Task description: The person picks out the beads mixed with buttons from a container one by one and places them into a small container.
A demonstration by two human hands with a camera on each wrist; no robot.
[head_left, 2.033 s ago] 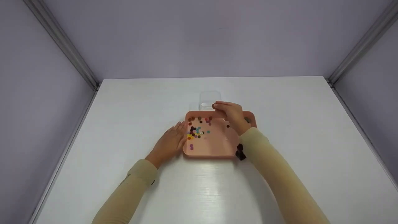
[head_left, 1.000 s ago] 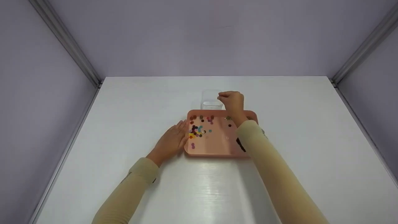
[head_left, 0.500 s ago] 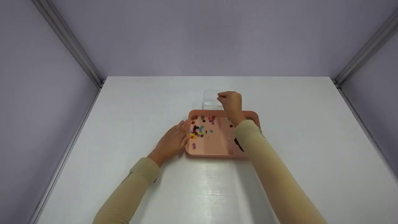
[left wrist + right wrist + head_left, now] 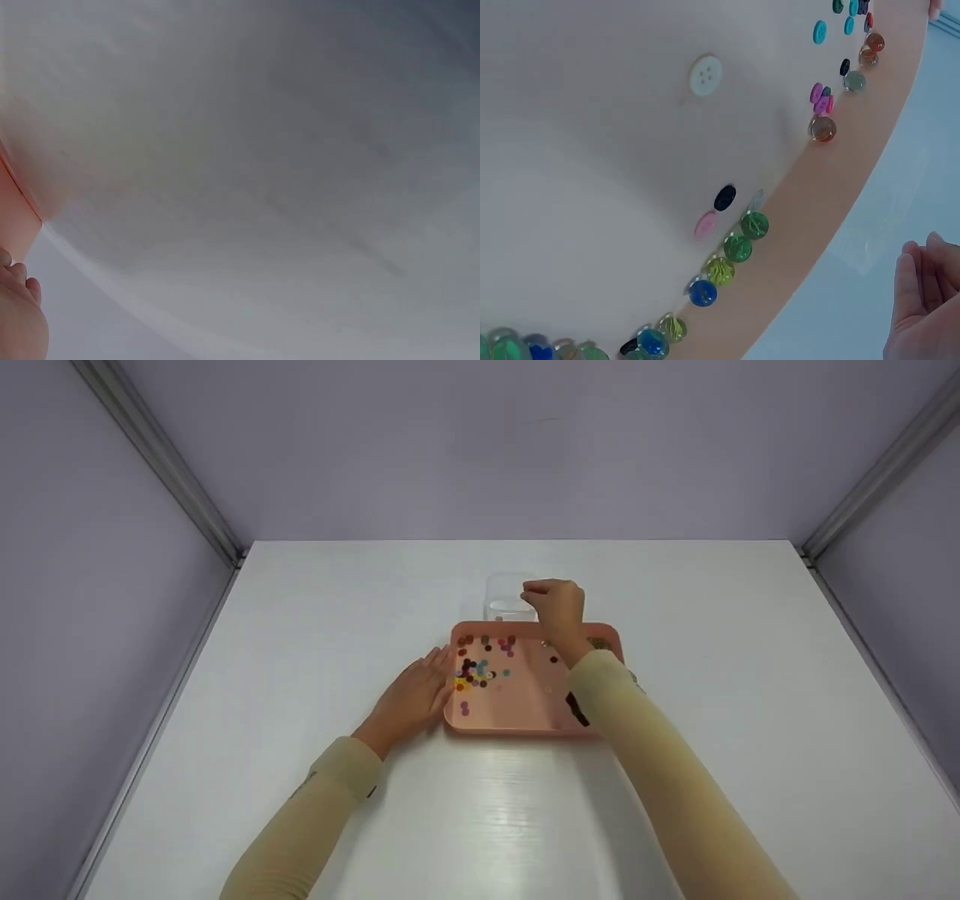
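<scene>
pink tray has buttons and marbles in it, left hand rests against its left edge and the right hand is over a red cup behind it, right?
Not quite. The container behind the pink tray is clear and see-through, not red, as the head view shows. The rest holds: the left hand rests against the tray's left edge, the right hand is raised over the container, and the right wrist view shows buttons and marbles.

left hand (image 4: 412, 699) flat, right hand (image 4: 556, 607) curled

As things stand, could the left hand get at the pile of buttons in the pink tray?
Probably yes. The left hand rests open against the pink tray's left rim, and the buttons lie just inside that rim, uncovered. The right hand is up over the clear container, out of the way.
</scene>
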